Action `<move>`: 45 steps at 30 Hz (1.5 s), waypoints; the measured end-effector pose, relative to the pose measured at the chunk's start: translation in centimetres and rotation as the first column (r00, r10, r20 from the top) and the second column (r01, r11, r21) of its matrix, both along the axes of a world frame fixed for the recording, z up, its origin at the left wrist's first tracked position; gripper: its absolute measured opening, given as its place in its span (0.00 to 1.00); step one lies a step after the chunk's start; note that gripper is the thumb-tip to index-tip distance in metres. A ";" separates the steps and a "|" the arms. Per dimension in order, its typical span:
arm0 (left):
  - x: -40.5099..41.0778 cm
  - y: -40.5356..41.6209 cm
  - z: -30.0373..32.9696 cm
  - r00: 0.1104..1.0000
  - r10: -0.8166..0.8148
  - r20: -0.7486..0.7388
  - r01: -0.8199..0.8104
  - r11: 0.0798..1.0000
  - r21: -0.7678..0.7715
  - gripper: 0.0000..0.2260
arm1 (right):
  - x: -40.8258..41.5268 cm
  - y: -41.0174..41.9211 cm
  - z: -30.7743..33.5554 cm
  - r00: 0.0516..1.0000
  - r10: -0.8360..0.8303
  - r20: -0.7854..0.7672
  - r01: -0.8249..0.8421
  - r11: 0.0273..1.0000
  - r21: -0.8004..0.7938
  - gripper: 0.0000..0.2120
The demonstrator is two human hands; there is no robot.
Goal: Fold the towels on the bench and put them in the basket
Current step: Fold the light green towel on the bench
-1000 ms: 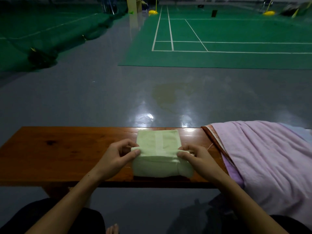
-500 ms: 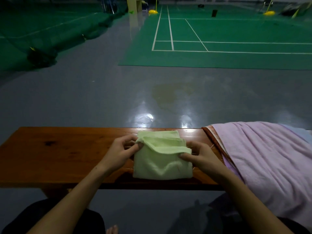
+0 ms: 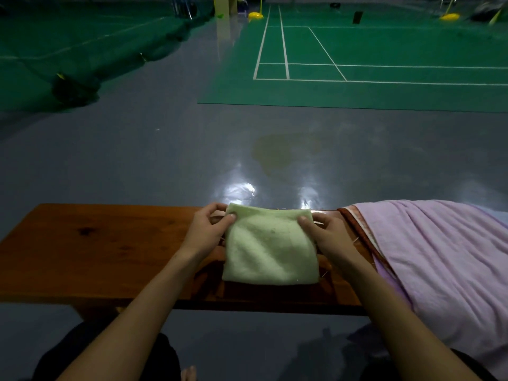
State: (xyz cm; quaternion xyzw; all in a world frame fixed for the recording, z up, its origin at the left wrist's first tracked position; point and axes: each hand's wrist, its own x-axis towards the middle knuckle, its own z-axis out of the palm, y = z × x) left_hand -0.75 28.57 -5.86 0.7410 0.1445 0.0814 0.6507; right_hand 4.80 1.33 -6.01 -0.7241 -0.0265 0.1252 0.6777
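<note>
Glossy grey sports-hall floor (image 3: 137, 149) fills most of the view, with a green badminton court (image 3: 384, 50) marked in white lines beyond it and a dark green net (image 3: 115, 59) bundled along the left side. Yellow post bases (image 3: 255, 15) stand at the far end of the court.

Nearest the camera runs a long reddish-brown wooden desk (image 3: 96, 251), its top shiny and knotted. Its right end is covered by a large pale pink towel (image 3: 439, 257), spread out and rumpled, with a darker red-brown cloth edge (image 3: 357, 232) showing along its left border; the pink towel hangs over the near edge of the desk.

Just left of that pile, a small pale green terry towel (image 3: 270, 248) lies folded into a rough square on the desk — its near edge flat on the wood, its far edge raised slightly between the two hands. The left hand (image 3: 209, 229) pinches the far left corner, thumb on top and fingers curled behind. The right hand (image 3: 327, 232) does the same at the far right corner, thumb pressed on the upper face. Each grip is clenched on the green towel — neither is released.

Bare forearms reach in from the bottom corners, and dark clothing shows at the lower edge.
</note>
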 end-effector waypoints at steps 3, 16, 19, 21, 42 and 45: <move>0.9 -0.3 -0.6 0.998 0.041 -0.037 -0.040 0.999 0.022 0.05 | 1.4 0.7 -1.1 0.988 -0.066 0.139 0.089 0.982 -0.167 0.07; 3.1 -0.3 -3.6 0.972 0.234 0.006 -0.201 0.825 0.527 0.07 | 3.7 1.9 -4.2 0.904 -0.077 0.420 0.324 0.763 -0.559 0.15; 2.9 0.0 -3.2 0.962 0.271 0.026 -0.252 0.850 0.462 0.07 | 3.4 1.2 -3.3 0.893 -0.108 0.437 0.343 0.793 -0.504 0.12; 2.2 0.1 -2.7 0.961 0.270 0.057 -0.262 0.829 0.494 0.10 | 2.8 1.0 -2.7 0.877 -0.104 0.470 0.360 0.790 -0.496 0.11; 0.2 -1.5 -5.9 0.909 -0.205 -0.364 0.404 0.208 0.891 0.40 | -0.1 1.8 -5.4 0.837 0.532 0.129 -0.061 0.325 -0.944 0.34; -0.2 -0.6 -5.5 0.912 -0.187 -0.366 0.403 0.235 0.884 0.40 | 0.1 -0.2 -5.2 0.889 0.445 0.106 -0.060 0.342 -0.938 0.35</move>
